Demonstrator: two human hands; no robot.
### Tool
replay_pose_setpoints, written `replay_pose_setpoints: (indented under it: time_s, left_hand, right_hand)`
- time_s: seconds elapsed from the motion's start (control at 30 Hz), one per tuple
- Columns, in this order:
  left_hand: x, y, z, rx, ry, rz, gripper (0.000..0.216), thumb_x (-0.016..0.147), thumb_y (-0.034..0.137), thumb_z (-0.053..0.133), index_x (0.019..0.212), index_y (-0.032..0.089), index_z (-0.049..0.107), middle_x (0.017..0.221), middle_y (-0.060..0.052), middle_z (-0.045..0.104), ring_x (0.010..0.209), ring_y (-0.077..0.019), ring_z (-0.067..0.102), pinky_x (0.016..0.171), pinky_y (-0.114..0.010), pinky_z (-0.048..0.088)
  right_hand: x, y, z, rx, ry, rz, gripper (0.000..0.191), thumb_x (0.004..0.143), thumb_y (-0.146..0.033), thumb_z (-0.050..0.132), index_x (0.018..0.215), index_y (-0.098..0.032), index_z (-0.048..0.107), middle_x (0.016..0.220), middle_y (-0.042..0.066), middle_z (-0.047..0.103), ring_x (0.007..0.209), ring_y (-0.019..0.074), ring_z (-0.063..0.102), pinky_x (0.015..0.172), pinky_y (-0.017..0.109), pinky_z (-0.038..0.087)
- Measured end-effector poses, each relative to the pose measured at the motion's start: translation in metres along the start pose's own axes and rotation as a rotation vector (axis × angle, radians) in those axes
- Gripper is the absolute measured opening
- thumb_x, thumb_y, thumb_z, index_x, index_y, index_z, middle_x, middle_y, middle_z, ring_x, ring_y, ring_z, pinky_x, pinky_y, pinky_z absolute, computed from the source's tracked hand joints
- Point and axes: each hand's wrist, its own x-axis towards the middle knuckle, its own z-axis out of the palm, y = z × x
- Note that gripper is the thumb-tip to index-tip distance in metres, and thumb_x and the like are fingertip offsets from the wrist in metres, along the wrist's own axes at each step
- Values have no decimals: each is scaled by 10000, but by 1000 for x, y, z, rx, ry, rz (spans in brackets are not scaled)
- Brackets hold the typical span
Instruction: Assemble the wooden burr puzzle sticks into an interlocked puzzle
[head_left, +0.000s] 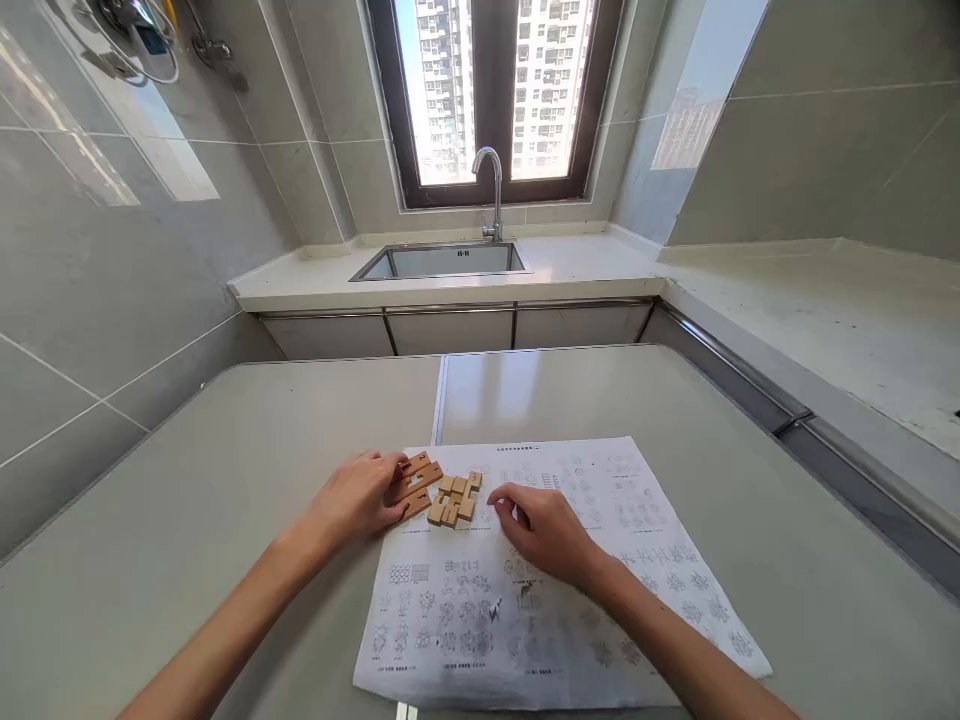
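Observation:
My left hand (364, 497) is closed around the left ends of several reddish-brown notched wooden puzzle pieces (421, 482), its thumb on the near side and fingers on the far side. Just right of these sits a cluster of lighter wooden puzzle pieces (453, 500), fitted against one another, with no hand on it. My right hand (541, 528) rests over the paper to the right of that cluster, fingers curled in, nothing visible in them. Under the pieces and the right hand lies a large printed instruction sheet (570, 620) covered in small line diagrams.
The sheet lies on a pale glossy table (300, 420) with a seam down its middle. Beyond the table is a white counter (600, 262) with a sink (450, 262) and a faucet (495, 195) below a window. Another counter (840, 320) runs along the right.

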Motion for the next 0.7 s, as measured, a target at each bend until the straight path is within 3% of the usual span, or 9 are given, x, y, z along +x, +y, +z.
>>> replay_pose_setpoints:
  time_s: [0.27,0.47,0.7]
  left_hand:
    - [-5,3,-1,15,3,-33,279,742,407,650,968,244,669,824,-57,716,857,-290,669,824,-383,513]
    - [-14,1,-1,31,-27,-72,423,726,412,647,1109,238,691,914,-82,762,922,-327,694,869,-426,522]
    - [-34,-7,1,-33,40,-97,478,689,443,692,1135,272,711,948,-62,796,967,-344,727,834,-395,544]
  right_hand:
    - [0,-1,-1,17,3,-5,227,1025,-200,483,1037,-215,709,690,-17,665,518,125,503,576,252,391]
    - [0,-2,-3,0,15,-10,223,1016,-190,488,1037,-221,708,695,-19,675,521,125,520,580,256,399]
    - [-1,2,-3,-11,25,-7,233,1016,-197,485,1049,-224,714,695,-21,675,527,127,536,583,252,403]
